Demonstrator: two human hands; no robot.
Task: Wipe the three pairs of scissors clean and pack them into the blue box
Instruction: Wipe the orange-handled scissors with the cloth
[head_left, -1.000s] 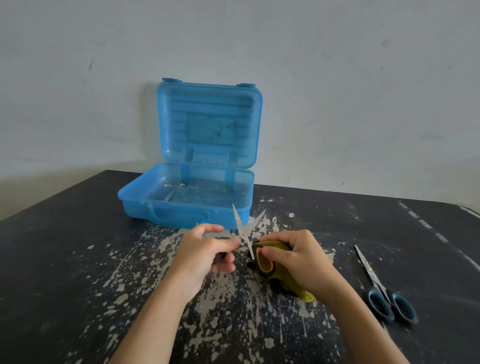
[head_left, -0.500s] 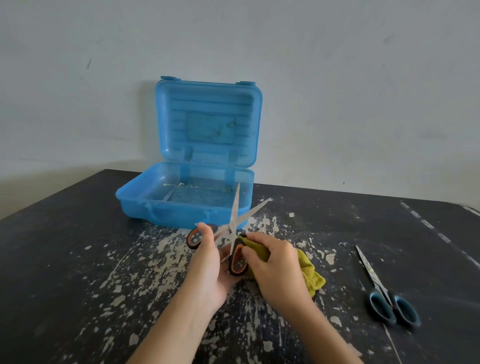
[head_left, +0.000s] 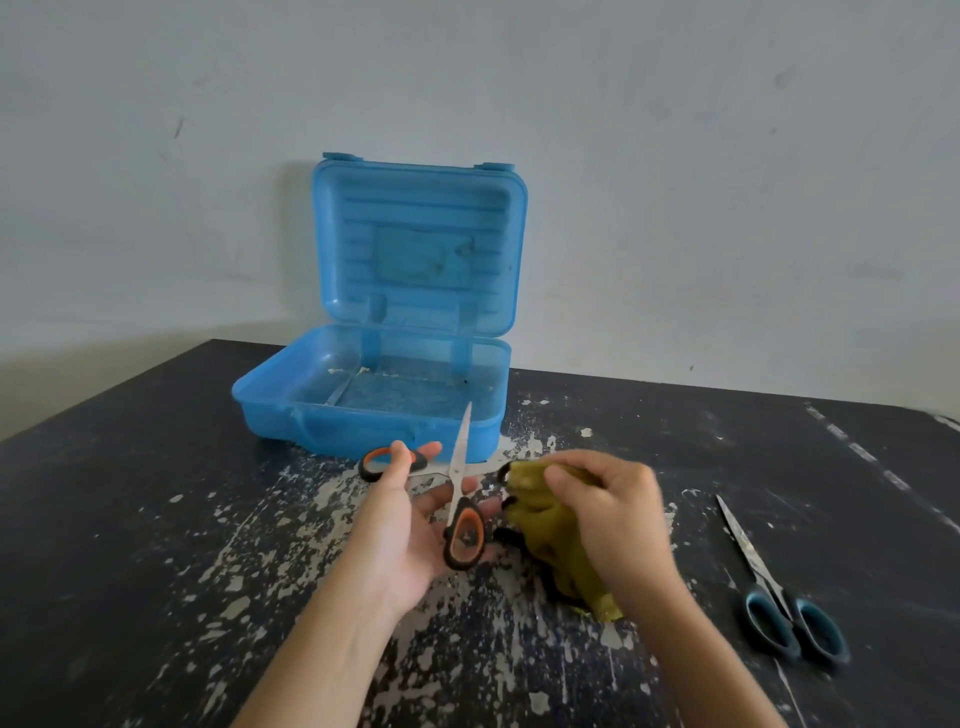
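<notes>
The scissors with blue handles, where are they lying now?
In the head view the blue-handled scissors lie closed on the black table at the right side, to the right of the right hand and its yellow cloth, touching neither.

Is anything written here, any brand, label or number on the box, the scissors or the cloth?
None can be read.
Box lid: a worn rectangular patch, no letters legible.
Orange scissors: blurred, no mark readable.
Blue scissors: too small to tell.
Cloth: no print shows.
</notes>
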